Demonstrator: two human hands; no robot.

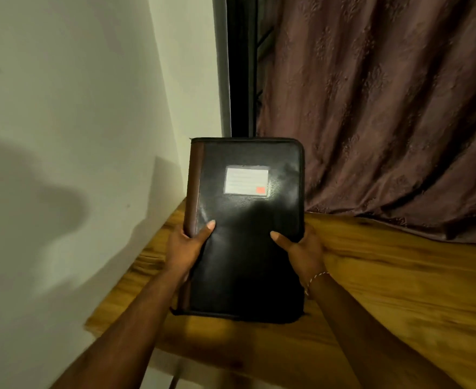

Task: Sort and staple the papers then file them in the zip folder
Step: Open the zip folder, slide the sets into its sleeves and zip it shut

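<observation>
A black zip folder (248,242) with a brown spine and a white label window on its cover is held upright and zipped shut above the wooden table. My left hand (185,245) grips its spine edge, thumb on the cover. On the opposite edge my right hand (304,249) holds it the same way, with a thin bracelet at the wrist. No papers or stapler are in view.
The wooden table (385,276) runs under the folder, its left edge against a pale wall (77,136). A maroon curtain (385,108) hangs behind the table, beside a dark window frame (242,66).
</observation>
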